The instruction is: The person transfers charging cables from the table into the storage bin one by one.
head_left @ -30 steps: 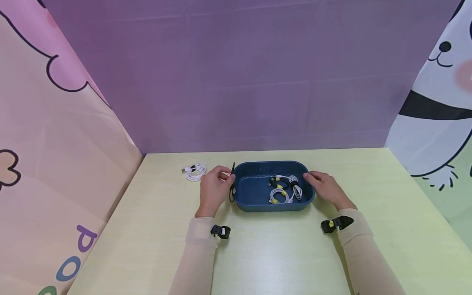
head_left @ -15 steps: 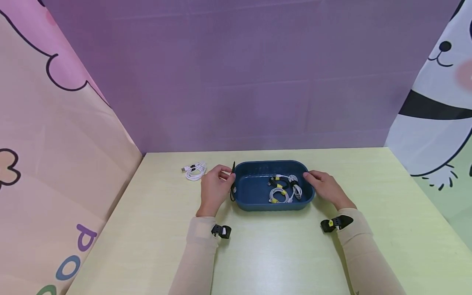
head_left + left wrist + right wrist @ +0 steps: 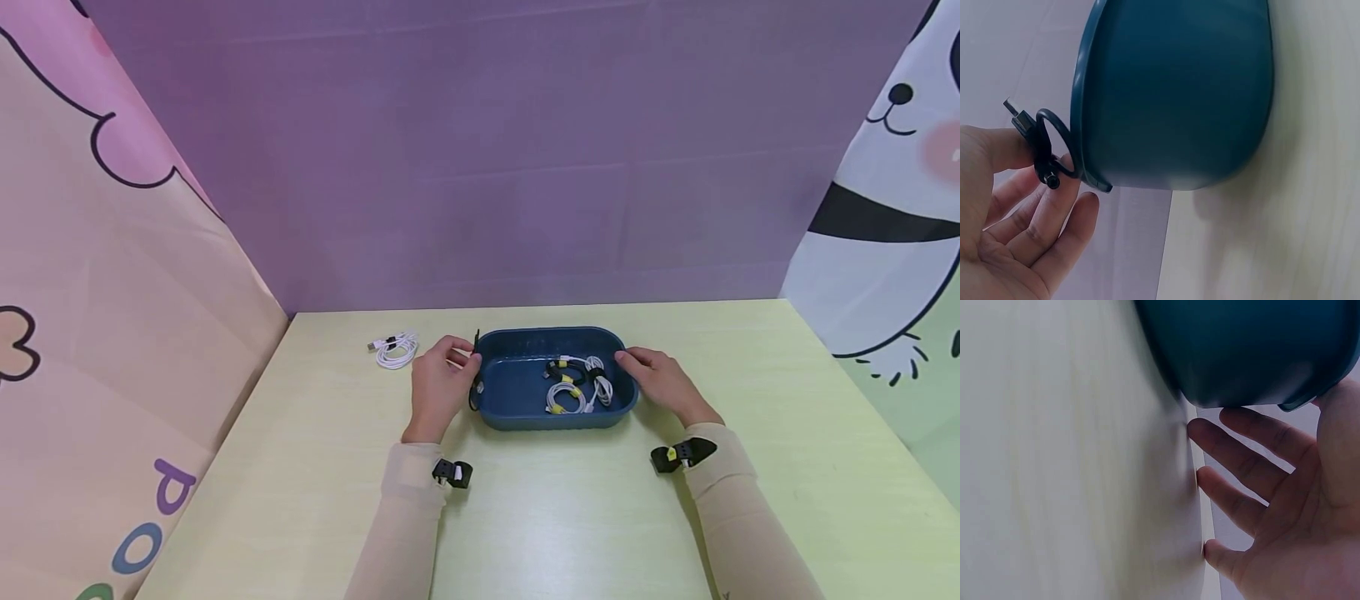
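Observation:
My left hand (image 3: 442, 382) pinches a coiled black USB cable (image 3: 1040, 137) between thumb and fingers, at the left end of a dark blue oval plastic bin (image 3: 558, 421). The cable's metal plug points up, and its loop lies against the bin's rim. On the other end, my right hand (image 3: 663, 383) holds the rim with the thumb over it. Its other fingers (image 3: 1244, 456) spread below the rim outside, the foremost touching the wall. Inside the bin's right half lie a black cable (image 3: 577, 377), a white cable (image 3: 602, 390) and a small white coil with yellow bits (image 3: 557, 398).
A coiled white USB cable (image 3: 397, 350) with a black tie lies on the pale wooden table (image 3: 540, 508), left of the left hand. A purple backdrop (image 3: 525, 167) rises behind the table, with printed cloth on both sides. A small black camera sits on each wrist.
My left hand has shifted very slightly to the right with the black cable in it. The right hand, the bin and the cables inside stay about where they were.

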The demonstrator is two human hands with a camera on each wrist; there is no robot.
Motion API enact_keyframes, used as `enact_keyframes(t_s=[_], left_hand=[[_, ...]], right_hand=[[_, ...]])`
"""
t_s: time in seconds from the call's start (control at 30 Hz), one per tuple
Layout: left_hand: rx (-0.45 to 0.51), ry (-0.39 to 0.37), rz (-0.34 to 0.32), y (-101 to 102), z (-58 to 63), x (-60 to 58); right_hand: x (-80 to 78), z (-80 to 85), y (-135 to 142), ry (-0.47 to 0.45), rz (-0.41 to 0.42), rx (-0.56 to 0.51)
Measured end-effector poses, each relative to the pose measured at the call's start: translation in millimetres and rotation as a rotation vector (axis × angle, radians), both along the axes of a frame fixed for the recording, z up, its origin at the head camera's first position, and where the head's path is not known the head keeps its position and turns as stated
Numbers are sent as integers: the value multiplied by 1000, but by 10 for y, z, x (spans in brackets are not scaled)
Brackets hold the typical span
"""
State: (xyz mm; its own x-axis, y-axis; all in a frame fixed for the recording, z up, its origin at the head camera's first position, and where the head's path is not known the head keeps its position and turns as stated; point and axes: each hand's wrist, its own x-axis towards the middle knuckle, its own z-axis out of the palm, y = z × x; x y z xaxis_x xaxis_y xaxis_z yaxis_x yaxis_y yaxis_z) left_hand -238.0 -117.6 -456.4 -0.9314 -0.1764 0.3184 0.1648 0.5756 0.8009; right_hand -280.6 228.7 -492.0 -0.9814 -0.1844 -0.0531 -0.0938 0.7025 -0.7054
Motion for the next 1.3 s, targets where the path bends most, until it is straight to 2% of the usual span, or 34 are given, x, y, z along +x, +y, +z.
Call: enact_keyframes(t_s=[1.0, 1.3], left_hand=[[22, 47, 29, 127, -27, -5], [30, 70, 10, 193, -27, 9]], right_hand=[[-7, -11, -5, 5, -2, -1], [7, 5, -5, 5, -1, -6]])
